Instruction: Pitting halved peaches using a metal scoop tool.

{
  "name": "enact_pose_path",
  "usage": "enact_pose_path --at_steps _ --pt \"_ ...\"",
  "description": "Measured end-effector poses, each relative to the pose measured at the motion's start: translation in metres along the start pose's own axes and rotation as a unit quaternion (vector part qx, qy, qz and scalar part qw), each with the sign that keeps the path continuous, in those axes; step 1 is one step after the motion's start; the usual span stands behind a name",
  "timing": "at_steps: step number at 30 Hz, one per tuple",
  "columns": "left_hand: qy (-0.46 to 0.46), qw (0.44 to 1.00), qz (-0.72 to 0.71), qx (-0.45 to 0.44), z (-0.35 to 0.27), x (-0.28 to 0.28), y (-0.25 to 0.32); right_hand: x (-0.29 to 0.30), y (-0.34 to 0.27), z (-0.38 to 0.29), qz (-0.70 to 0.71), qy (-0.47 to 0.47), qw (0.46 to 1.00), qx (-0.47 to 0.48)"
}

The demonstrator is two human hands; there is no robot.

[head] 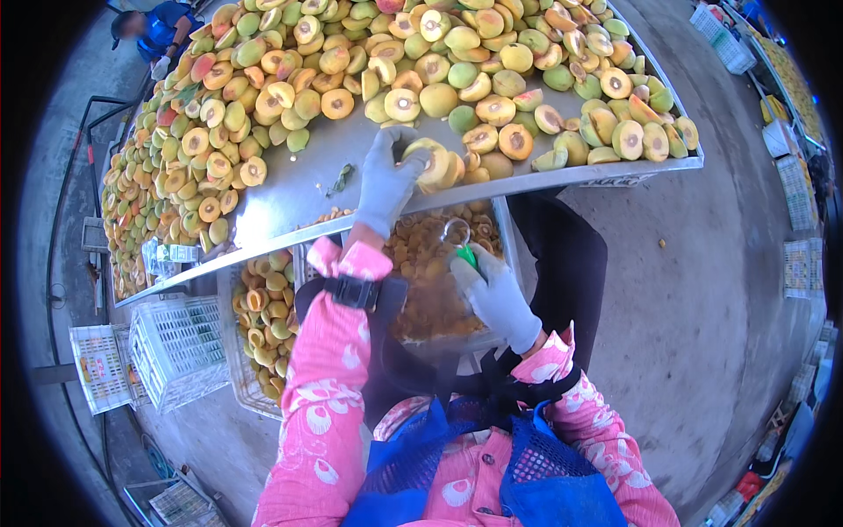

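My left hand [388, 181], in a pale grey glove, reaches over the near rim of a metal sorting table [290, 191]. Its thumb and fingertips pinch the edge of a yellow peach half [436, 165], which lies against other halves. My right hand [497, 296], also gloved, is lower and holds a green-handled pitting tool [466, 254] with a metal ring at its end. The ring is above a crate [512, 230] of brownish pits and fruit pieces, partly blurred. Cut peach halves [402, 104], many with the pit still inside, are heaped across the table.
A crate of hollowed peach halves [267, 316] stands below the table at left, beside white plastic crates [178, 349]. A carton [178, 253] lies at the table's left corner. Another person [161, 33] is at the far left. More crates [800, 191] line the right side.
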State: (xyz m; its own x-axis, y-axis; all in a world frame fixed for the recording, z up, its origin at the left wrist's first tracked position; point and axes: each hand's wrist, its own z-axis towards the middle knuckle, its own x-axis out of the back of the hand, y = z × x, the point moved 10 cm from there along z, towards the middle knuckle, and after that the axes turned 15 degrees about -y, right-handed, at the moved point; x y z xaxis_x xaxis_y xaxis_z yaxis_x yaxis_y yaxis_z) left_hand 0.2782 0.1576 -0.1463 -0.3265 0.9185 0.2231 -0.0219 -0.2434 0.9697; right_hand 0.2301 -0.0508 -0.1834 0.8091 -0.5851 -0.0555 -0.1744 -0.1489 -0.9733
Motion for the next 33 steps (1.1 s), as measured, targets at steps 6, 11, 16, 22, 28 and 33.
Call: enact_pose_path --at_steps 6,11,16,22,28,33 --pt "0.023 0.97 -0.234 0.053 -0.099 -0.023 0.055 -0.029 -0.049 -0.017 0.088 -0.045 0.995 0.021" --pt "0.113 0.957 -0.267 0.034 -0.143 -0.011 0.068 -0.06 -0.057 -0.038 0.128 -0.068 0.989 0.029" --pt "0.159 0.983 -0.009 -0.095 -0.165 0.01 0.103 -0.074 -0.068 -0.054 0.162 -0.095 0.982 0.008" --pt "0.149 0.97 -0.164 -0.105 -0.179 -0.002 0.114 -0.084 -0.071 -0.064 0.161 -0.129 0.978 -0.027" --pt "0.119 0.964 -0.233 -0.05 -0.179 -0.004 0.112 -0.092 -0.08 -0.061 0.095 -0.133 0.986 0.032" --pt "0.115 0.962 -0.249 -0.017 -0.184 -0.005 0.109 -0.093 -0.074 -0.065 0.041 -0.136 0.99 -0.002"
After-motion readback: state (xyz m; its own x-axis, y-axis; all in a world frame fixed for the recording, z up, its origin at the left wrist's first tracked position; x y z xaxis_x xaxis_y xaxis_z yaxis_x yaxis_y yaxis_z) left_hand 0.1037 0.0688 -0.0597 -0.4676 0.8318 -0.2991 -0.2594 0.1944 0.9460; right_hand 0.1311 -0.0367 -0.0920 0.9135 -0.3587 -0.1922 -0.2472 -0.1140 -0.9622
